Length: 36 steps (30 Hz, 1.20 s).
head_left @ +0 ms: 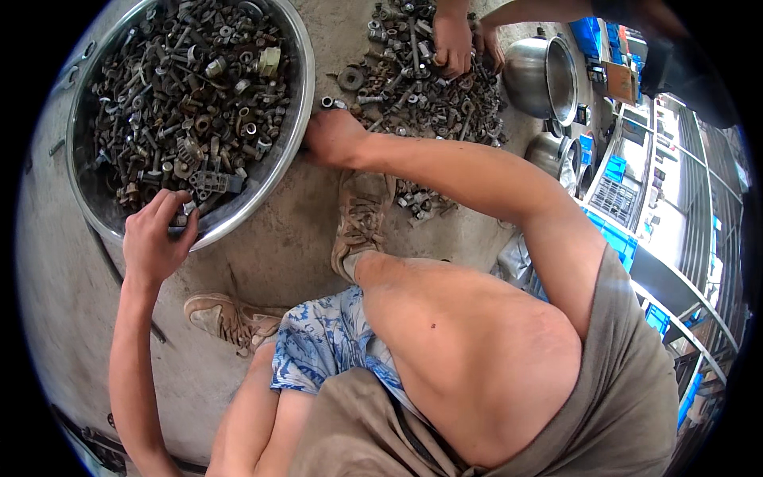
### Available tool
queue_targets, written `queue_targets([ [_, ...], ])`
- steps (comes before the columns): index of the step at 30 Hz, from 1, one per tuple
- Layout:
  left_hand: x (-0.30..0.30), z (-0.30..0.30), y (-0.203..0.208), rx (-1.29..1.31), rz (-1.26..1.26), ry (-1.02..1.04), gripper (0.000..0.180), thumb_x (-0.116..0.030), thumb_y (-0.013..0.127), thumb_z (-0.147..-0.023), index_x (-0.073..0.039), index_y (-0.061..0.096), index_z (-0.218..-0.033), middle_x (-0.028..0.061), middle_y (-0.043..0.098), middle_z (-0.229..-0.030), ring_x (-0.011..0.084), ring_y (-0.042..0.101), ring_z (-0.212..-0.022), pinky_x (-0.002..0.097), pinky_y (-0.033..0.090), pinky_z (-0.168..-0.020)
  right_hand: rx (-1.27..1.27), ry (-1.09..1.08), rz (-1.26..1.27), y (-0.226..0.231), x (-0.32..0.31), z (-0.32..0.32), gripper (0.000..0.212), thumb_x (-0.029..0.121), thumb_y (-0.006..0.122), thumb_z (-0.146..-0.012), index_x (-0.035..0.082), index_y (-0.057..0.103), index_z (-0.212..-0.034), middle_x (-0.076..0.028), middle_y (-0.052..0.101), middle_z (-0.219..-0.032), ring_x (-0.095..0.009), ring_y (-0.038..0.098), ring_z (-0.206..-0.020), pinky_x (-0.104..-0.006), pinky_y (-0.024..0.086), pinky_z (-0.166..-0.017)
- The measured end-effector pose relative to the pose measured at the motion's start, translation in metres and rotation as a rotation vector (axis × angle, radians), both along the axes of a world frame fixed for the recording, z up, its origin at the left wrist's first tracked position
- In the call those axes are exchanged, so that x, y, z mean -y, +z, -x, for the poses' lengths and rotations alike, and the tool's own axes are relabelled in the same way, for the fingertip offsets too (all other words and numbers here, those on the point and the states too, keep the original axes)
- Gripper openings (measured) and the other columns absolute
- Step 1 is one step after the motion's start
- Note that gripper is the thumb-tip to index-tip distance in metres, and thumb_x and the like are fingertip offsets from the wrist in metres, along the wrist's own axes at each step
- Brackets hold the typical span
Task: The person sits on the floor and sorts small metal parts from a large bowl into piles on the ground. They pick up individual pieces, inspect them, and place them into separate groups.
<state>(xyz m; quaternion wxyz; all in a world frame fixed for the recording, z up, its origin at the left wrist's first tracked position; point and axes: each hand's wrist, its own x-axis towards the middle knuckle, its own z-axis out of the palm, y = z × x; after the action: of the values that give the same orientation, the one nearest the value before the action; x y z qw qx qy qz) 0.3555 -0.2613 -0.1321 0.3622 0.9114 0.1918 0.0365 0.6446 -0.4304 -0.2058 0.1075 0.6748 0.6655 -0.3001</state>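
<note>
A large round metal basin (pixel 296 159), heaped with dark nuts, bolts and washers (pixel 179 87), stands at the upper left. My left hand (pixel 157 237) reaches over its near rim, thumb and fingers closed about a small shiny metal piece (pixel 188 207). Close by in the basin lies a grey metal bracket (pixel 216 183). Against the basin's right rim is my right hand (pixel 338 139), curled like a fist; its fingertips are hidden, so what they hold does not show. Right of that hand, a loose pile of fasteners (pixel 429 103) spreads on the concrete floor.
Another person's hand (pixel 453 44) reaches into the far side of the pile. Rounded metal pots (pixel 528 75) stand right of it. My shoes (pixel 364 215) are between basin and pile. A thin dark rod (pixel 107 258) lies left; racks with blue bins (pixel 612 238) line the right.
</note>
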Motion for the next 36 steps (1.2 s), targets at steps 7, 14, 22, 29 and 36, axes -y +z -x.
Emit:
queue_targets([
  [7, -0.002, 0.002, 0.002, -0.055, 0.024, -0.005, 0.016, -0.004, 0.068, -0.080, -0.002, 0.063, -0.095, 0.0126, 0.063, -0.087, 0.0322, 0.065, -0.077, 0.0372, 0.052, -0.067, 0.080, 0.041, -0.289, 0.006, 0.000, -0.021, 0.030, 0.019, 0.055, -0.082, 0.005, 0.060, -0.109, -0.013, 0.067, -0.094, -0.032, 0.067, -0.085, -0.0441, 0.052, -0.069],
  [14, -0.001, -0.003, 0.000, 0.049, -0.059, -0.027, 0.017, -0.008, 0.070, -0.079, -0.005, 0.064, -0.094, 0.0082, 0.063, -0.083, 0.0285, 0.063, -0.067, 0.0354, 0.051, -0.059, 0.104, 0.057, -0.256, 0.003, 0.026, -0.016, 0.031, 0.020, 0.056, -0.083, 0.006, 0.060, -0.110, -0.011, 0.066, -0.092, -0.028, 0.066, -0.086, -0.0422, 0.048, -0.072],
  [22, -0.002, -0.003, 0.002, 0.042, -0.041, -0.049, 0.017, -0.006, 0.070, -0.078, -0.004, 0.063, -0.093, 0.0091, 0.063, -0.084, 0.0279, 0.064, -0.068, 0.0359, 0.051, -0.059, 0.060, -0.006, -0.238, 0.034, 0.022, -0.023, 0.039, 0.028, 0.067, -0.076, 0.005, 0.057, -0.106, -0.010, 0.062, -0.096, -0.029, 0.063, -0.090, -0.0421, 0.048, -0.075],
  [29, -0.002, -0.003, 0.003, 0.007, 0.004, -0.041, 0.018, -0.003, 0.069, -0.078, -0.002, 0.062, -0.094, 0.0120, 0.062, -0.085, 0.0313, 0.064, -0.072, 0.0370, 0.051, -0.063, 0.090, 0.028, -0.253, 0.029, 0.056, -0.026, 0.047, 0.027, 0.067, -0.076, 0.008, 0.057, -0.118, -0.009, 0.062, -0.097, -0.027, 0.060, -0.092, -0.0401, 0.046, -0.078],
  [36, -0.002, -0.004, 0.004, 0.027, -0.029, -0.047, 0.018, -0.005, 0.070, -0.079, -0.003, 0.063, -0.095, 0.0094, 0.063, -0.084, 0.0271, 0.064, -0.067, 0.0348, 0.051, -0.059, 0.122, 0.043, -0.218, 0.020, 0.048, -0.027, 0.049, 0.029, 0.070, -0.074, 0.009, 0.058, -0.117, -0.008, 0.062, -0.091, -0.027, 0.062, -0.089, -0.0396, 0.047, -0.074],
])
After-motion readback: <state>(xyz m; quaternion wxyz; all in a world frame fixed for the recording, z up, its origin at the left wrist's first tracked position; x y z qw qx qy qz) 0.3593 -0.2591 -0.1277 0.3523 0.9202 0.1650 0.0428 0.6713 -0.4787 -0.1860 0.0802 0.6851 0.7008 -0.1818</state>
